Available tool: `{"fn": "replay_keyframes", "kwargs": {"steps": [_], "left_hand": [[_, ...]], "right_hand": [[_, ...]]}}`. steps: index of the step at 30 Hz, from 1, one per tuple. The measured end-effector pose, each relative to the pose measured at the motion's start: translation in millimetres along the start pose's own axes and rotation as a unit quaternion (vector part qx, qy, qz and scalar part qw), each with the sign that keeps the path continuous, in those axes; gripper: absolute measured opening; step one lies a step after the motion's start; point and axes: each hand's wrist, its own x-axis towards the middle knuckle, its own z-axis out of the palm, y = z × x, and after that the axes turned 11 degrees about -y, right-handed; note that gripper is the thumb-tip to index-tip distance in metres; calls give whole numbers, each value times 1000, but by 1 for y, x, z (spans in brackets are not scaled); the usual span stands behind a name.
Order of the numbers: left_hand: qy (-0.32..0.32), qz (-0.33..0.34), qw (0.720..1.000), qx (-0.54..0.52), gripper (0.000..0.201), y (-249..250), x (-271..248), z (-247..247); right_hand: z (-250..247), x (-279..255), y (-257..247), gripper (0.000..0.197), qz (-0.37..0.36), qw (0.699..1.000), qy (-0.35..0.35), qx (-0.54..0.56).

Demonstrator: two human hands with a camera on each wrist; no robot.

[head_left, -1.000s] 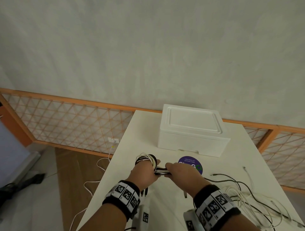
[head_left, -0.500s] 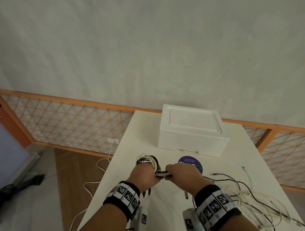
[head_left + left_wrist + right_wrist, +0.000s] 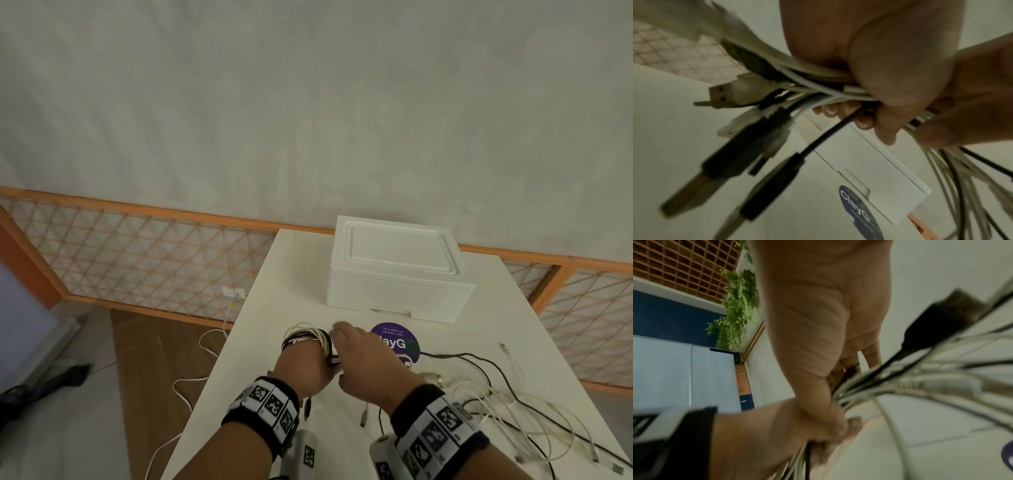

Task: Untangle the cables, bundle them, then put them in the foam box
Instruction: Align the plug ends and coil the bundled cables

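A coil of white and black cables (image 3: 305,334) sits in my left hand (image 3: 301,363), which grips it in a fist just above the white table (image 3: 291,274). The left wrist view shows the fingers (image 3: 890,73) curled round the strands (image 3: 818,91), with USB plugs (image 3: 723,95) hanging loose. My right hand (image 3: 359,353) reaches over the coil and holds the trailing strands (image 3: 900,386) between thumb and fingers. The white foam box (image 3: 397,274) stands behind the hands with its lid on.
More loose white and black cables (image 3: 507,401) lie tangled at the table's front right. A round purple sticker (image 3: 397,339) lies between my hands and the box. A white cord (image 3: 191,377) trails on the floor to the left. An orange lattice fence (image 3: 137,260) runs behind.
My right hand has moved forward and left, up over the coil, carrying the strands with it. The left hand still grips the coil in about the same place.
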Motion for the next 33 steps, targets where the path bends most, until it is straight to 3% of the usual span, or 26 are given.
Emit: {"fn": "replay_keyframes", "kwargs": {"steps": [3, 6, 13, 15, 18, 20, 22, 24, 25, 28, 33], "left_hand": [[-36, 9, 999, 1, 32, 4, 1, 0], [-70, 11, 997, -40, 36, 6, 1, -1], [-78, 30, 995, -46, 33, 3, 5, 5], [-66, 24, 997, -32, 36, 4, 6, 4], [-7, 38, 994, -101, 28, 0, 1, -2], [30, 21, 993, -108, 19, -6, -3, -5], [49, -10, 993, -105, 17, -9, -2, -6], [53, -26, 993, -105, 28, -8, -1, -4], [50, -37, 990, -124, 38, -6, -2, -3], [9, -55, 980, -190, 55, -4, 1, -1], [-42, -10, 974, -224, 29, -7, 5, 2]], "right_hand": [[10, 4, -7, 89, -34, 999, 27, 6], [14, 10, -5, 81, -34, 999, 26, 6], [21, 11, -4, 78, -9, 999, 39, -18], [21, 12, -4, 87, -11, 998, 52, -36], [28, 11, 1, 97, 12, 996, 68, -55], [27, 7, 10, 89, 90, 994, 51, -39], [23, 3, 18, 61, 153, 988, 22, -4], [20, 0, 21, 25, 154, 988, 8, 3], [20, 0, 21, 20, 147, 989, 3, -3], [19, 0, 21, 16, 119, 993, 2, -13], [8, -2, 23, 15, 98, 992, 31, -69]]}}
